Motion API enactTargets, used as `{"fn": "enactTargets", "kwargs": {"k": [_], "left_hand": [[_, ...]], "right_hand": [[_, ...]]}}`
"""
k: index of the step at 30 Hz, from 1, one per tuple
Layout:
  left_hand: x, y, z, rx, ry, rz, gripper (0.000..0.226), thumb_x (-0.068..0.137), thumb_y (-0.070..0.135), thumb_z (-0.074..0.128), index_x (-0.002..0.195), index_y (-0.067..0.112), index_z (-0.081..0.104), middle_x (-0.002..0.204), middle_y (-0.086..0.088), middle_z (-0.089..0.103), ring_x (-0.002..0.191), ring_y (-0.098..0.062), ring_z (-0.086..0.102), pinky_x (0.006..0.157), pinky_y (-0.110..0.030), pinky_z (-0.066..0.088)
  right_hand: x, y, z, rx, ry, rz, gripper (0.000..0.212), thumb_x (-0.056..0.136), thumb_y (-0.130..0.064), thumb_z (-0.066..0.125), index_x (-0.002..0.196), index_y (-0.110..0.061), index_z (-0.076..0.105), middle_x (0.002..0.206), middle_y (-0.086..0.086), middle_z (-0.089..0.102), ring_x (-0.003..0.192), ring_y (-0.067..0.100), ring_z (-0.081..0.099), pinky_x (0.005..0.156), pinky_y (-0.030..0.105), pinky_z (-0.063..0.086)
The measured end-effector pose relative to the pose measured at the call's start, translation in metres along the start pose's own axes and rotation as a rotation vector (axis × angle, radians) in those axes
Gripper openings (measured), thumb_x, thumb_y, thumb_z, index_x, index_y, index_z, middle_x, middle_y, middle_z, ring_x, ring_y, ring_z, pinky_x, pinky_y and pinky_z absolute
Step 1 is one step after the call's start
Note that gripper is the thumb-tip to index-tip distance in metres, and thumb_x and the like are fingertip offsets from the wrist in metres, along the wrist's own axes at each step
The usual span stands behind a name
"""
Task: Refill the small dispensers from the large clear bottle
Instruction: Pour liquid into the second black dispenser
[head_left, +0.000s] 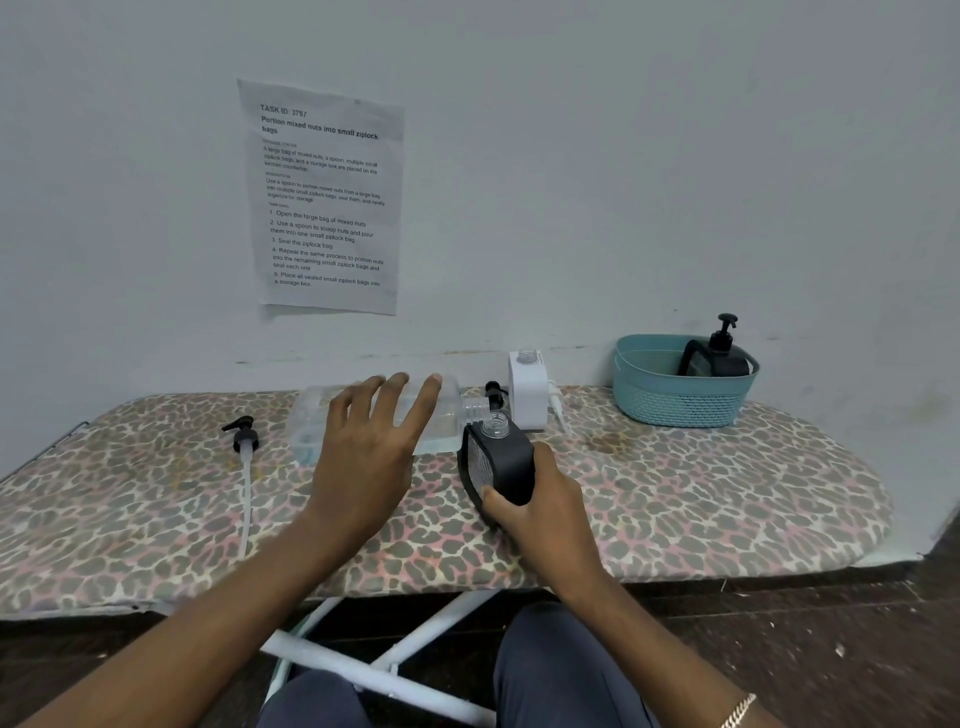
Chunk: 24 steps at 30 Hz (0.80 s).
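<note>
Fingers: left hand (363, 447) spread straight across large clear bottle (311, 421); right hand (545, 514) curled round black dispenser (506, 462).
Bottle: lying sideways, neck just beside dispenser's uncapped mouth.

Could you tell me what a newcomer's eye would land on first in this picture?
Mid-board, the left hand spreads over the large clear bottle turned on its side, its neck aimed at the open mouth of the black dispenser, which the right hand grips just to its right. Next come the leopard-print board cover beneath them and the teal basket at the far right, holding another black pump dispenser.
</note>
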<state>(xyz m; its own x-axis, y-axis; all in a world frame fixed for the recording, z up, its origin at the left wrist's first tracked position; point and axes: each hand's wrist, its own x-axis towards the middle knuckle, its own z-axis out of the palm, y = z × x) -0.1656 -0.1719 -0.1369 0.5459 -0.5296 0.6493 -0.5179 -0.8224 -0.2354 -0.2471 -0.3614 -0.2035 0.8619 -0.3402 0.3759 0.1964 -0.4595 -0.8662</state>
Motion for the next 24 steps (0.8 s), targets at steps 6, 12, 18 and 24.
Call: {"fn": "enactTargets", "kwargs": {"k": [6,12,18,24], "left_hand": [[-0.0011,0.0021,0.0008,-0.013,0.009,-0.016,0.094,0.06,-0.009,0.088,0.147,0.009,0.06,0.135,-0.025,0.064,0.12,-0.048,0.063,0.099,-0.061,0.049],[-0.0017,0.0033,0.0015,-0.026,0.01,-0.034,0.094,0.061,-0.009,0.087,0.148,0.011,0.059,0.137,-0.024,0.064,0.122,-0.048,0.062,0.101,-0.061,0.048],[-0.002,0.0027,0.0042,-0.041,0.015,-0.043,0.096,0.061,-0.008,0.088,0.149,0.012,0.058,0.138,-0.023,0.063,0.124,-0.047,0.061,0.102,-0.061,0.047],[-0.0018,0.0029,0.0064,-0.054,0.019,-0.059,0.098,0.061,-0.008,0.088,0.151,0.014,0.056,0.141,-0.021,0.061,0.128,-0.045,0.058,0.105,-0.061,0.043]], "right_hand": [[-0.0005,-0.0003,-0.0002,0.006,-0.002,0.001,0.035,0.087,-0.032,0.078,0.101,-0.047,0.05,0.085,-0.008,0.072,0.059,0.007,0.071,0.046,0.023,0.054],[-0.0004,0.0008,-0.0003,-0.009,-0.003,-0.003,0.036,0.087,-0.033,0.079,0.102,-0.048,0.049,0.089,-0.014,0.071,0.07,0.001,0.071,0.054,0.021,0.057],[-0.0007,0.0002,-0.0009,-0.021,0.007,-0.011,0.038,0.087,-0.034,0.079,0.102,-0.051,0.049,0.091,-0.024,0.069,0.085,-0.009,0.067,0.062,0.012,0.053],[-0.0001,0.0012,-0.001,-0.01,0.004,-0.008,0.037,0.087,-0.033,0.079,0.105,-0.048,0.05,0.091,-0.022,0.07,0.079,-0.004,0.07,0.058,0.016,0.054]]}}
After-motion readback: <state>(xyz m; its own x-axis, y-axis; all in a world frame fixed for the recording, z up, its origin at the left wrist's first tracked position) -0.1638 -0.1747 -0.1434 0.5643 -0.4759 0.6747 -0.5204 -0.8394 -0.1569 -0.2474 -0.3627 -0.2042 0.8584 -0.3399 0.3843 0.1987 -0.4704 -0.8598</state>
